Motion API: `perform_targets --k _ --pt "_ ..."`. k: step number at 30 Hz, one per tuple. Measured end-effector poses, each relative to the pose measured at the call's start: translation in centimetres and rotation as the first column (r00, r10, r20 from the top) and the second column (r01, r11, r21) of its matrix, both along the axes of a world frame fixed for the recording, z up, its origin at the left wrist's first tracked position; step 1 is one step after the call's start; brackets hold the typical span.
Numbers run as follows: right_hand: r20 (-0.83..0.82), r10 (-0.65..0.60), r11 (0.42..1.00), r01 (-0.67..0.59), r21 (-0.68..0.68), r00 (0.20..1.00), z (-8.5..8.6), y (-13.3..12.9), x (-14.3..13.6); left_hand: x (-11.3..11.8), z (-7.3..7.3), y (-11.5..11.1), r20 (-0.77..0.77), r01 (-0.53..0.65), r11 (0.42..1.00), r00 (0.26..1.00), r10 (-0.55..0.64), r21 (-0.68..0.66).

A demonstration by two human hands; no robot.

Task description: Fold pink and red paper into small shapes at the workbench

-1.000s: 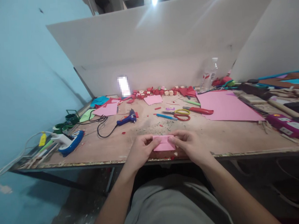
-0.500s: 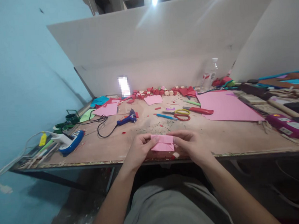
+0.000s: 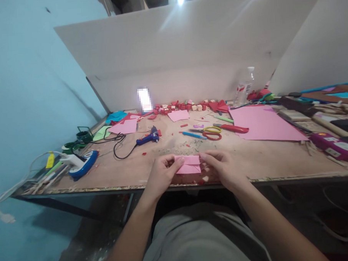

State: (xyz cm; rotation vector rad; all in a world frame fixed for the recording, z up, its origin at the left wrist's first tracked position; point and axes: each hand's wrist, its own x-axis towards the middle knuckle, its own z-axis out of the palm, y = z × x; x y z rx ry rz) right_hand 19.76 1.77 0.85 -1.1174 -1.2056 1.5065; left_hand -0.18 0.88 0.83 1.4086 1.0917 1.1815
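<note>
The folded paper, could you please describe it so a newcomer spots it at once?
Find the table, then its near edge, between the left hand and right hand. The folded paper there is small, pink and held, unlike the pink sheets lying behind.

On the counter (image 3: 126, 173), a blue glue gun (image 3: 147, 138) lies left of scissors (image 3: 210, 133) with 1 yellow and 1 red handle loop; a clear bottle (image 3: 244, 89) stands upright near the white panel (image 3: 173, 49)

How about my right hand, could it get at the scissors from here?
Probably yes: the scissors lie just beyond your right hand, and nothing tall stands between, though its fingertips are at the folded paper's edge.
</note>
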Motion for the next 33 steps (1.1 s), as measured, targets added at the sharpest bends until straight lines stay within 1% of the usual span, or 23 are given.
perform_targets --k 4,9,16,19,24,27,33 --pt "0.063 0.007 0.999 -0.01 0.038 0.998 0.32 -0.08 -0.24 0.04 -0.18 0.01 -0.042 0.019 1.0 0.999 -0.019 0.002" --pt "0.135 -0.042 0.994 0.028 0.104 0.99 0.39 0.05 -0.31 0.07 -0.51 0.08 -0.079 0.027 1.0 0.997 -0.026 0.009" --pt "0.156 -0.096 0.984 0.071 0.162 0.983 0.32 -0.09 -0.24 0.44 -0.29 -0.2 -0.093 0.0 1.0 0.996 0.003 0.029" --pt "0.144 -0.071 0.989 0.051 0.141 0.987 0.31 0.0 -0.21 0.5 -0.22 -0.15 -0.089 -0.013 0.999 0.996 0.015 0.03" --pt "0.105 0.024 0.998 -0.029 0.052 0.994 0.24 0.0 -0.27 0.38 -0.31 0.06 -0.069 0.001 1.0 0.998 -0.002 -0.003" --pt "0.099 0.034 0.999 -0.037 0.033 0.995 0.39 -0.07 -0.29 0.32 -0.3 0.13 -0.055 0.017 1.0 0.998 -0.018 -0.016" --pt "0.088 0.029 0.999 -0.032 0.035 0.996 0.46 0.05 -0.09 0.15 -0.4 0.27 -0.049 -0.018 1.0 0.999 0.019 0.022"
